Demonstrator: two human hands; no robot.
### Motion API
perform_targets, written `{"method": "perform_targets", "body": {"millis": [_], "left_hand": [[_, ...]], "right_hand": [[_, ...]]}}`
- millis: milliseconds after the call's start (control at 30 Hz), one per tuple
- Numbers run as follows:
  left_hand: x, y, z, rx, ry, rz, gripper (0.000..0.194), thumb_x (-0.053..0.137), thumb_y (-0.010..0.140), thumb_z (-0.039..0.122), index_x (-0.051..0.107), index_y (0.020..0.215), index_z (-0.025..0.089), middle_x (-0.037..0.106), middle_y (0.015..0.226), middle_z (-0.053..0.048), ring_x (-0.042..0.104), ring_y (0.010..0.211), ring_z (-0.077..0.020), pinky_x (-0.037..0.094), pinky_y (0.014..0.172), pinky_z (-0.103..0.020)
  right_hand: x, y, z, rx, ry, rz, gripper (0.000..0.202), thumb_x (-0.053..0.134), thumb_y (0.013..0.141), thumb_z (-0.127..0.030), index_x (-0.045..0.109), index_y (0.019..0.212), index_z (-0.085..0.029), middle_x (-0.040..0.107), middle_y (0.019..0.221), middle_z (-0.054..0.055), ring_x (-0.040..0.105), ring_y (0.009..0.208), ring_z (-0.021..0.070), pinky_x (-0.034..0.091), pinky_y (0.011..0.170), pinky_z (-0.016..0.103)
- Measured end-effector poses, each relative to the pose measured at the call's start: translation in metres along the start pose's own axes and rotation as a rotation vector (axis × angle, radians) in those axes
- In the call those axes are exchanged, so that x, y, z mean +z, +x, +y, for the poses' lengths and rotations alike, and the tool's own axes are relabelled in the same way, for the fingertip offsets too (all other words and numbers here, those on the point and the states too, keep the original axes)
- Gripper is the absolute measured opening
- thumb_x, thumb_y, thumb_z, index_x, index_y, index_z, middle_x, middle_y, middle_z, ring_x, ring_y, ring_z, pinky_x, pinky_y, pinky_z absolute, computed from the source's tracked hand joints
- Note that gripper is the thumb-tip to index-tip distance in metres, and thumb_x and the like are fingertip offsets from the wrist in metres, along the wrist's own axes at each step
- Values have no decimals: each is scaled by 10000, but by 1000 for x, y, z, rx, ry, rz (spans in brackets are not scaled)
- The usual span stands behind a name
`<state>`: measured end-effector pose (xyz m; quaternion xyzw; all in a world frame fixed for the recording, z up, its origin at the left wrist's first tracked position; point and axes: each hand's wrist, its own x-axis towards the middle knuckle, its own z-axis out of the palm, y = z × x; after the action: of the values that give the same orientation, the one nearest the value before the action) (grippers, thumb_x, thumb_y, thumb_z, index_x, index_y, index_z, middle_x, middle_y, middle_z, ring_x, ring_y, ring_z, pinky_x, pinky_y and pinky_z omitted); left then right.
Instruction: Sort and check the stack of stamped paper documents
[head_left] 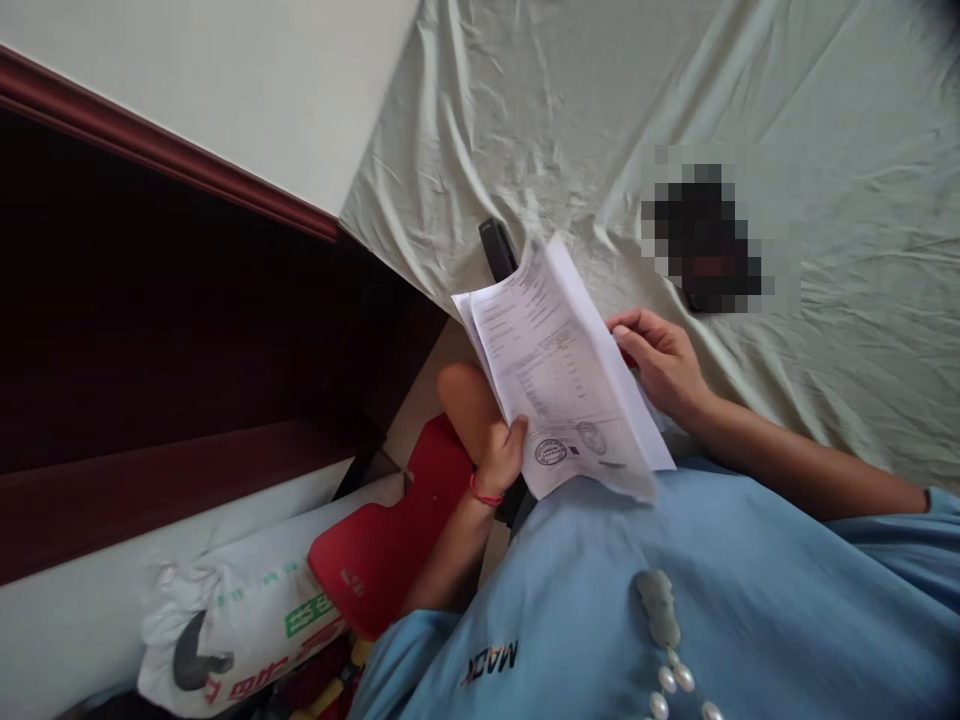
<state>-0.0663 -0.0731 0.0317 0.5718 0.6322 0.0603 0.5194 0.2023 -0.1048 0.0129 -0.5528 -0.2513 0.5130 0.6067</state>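
The printed papers [559, 375] I hold are a small stack of white sheets, the top one covered in lines of fine print too small to read, with round dark stamps and a small dark mark near the end closest to me. They lie open at a slant above my lap, the top sheet bowed and curling at its edges, the sheets fanned slightly out of line so that white margins show along both sides. Their far end reaches over the pale cloth, and their near end rests by my blue shirt.
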Motion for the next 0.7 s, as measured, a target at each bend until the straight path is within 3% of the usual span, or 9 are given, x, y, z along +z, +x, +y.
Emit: {"method": "perform_targets", "body": {"millis": [100,167,300,400,533,600,700], "left_hand": [[-4,0,-14,43,-120,-11,392,657,936,480,774,800,131,807,881,-95,760,965,-291,568,945,-369],[-3,-1,-21,38,-251,-2,384,714,879,509,788,835,135,817,928,-98,765,1001,-297,565,978,-372],[5,-3,-24,-103,-487,220,374,868,673,469,782,824,138,811,931,-100,755,1070,-318,558,1016,-392],[11,-6,-18,-177,-618,318,375,889,570,427,771,783,141,803,888,-103,749,1125,-360,549,1058,-428],[14,-8,-12,-116,-726,254,413,855,583,416,817,897,150,830,960,-106,726,1253,-382,531,1146,-453],[14,-7,-13,-80,-728,242,426,846,593,409,830,941,165,837,978,-93,727,1269,-370,532,1159,-440],[12,-7,-20,-44,-692,243,408,832,607,416,834,940,180,835,941,-75,758,1196,-356,556,1129,-421]], "right_hand": [[-3,-1,-2,-111,-31,57,278,712,982,-537,693,992,-260,517,646,-55,447,538,110,373,499,259],[-5,-1,-1,-229,-147,66,220,702,997,-485,704,1006,-266,582,730,-30,461,570,115,377,520,274],[-8,0,7,-434,-535,0,69,662,954,-253,730,968,-252,724,1095,55,557,683,137,491,633,336],[-10,3,16,-451,-751,-42,126,626,926,-194,740,939,-247,729,1150,97,669,872,221,573,777,421],[-12,5,20,-473,-909,21,207,597,959,-243,751,1097,-243,702,1310,149,670,1172,340,582,982,557],[-12,6,19,-433,-933,26,311,587,968,-275,725,1242,-222,705,1326,170,672,1191,358,578,1009,585],[-12,6,15,-298,-899,-8,448,590,981,-347,661,1398,-197,754,1248,171,720,1064,342,594,977,587]]}}
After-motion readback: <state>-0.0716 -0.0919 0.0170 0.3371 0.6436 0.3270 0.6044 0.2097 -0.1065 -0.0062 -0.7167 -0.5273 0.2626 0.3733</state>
